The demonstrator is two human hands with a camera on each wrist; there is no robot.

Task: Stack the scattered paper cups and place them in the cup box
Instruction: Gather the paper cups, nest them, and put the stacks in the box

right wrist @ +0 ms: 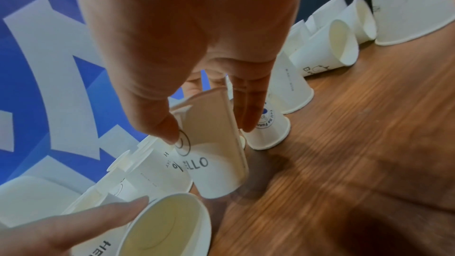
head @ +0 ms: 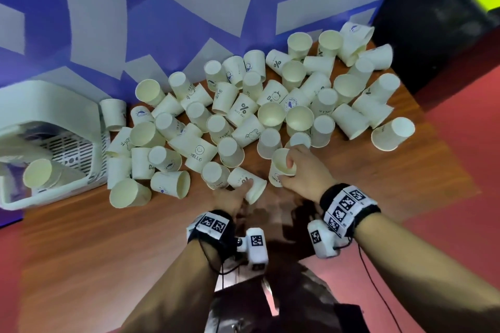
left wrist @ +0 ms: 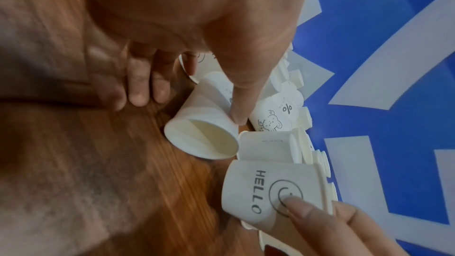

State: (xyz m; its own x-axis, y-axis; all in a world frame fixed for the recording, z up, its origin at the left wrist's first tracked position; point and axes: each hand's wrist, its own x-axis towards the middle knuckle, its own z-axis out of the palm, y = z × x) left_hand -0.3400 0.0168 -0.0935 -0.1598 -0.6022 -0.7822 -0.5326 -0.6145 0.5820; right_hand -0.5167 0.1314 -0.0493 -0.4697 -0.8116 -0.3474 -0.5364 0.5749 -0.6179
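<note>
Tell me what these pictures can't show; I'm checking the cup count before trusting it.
- Cup box, head view: its left part is cut off by the frame edge, so its contents can't be counted.
- Cup in the left hand, head view: the fingers beneath are hidden.
- Cup in the right hand: whether it is a single cup or several nested is unclear.
</note>
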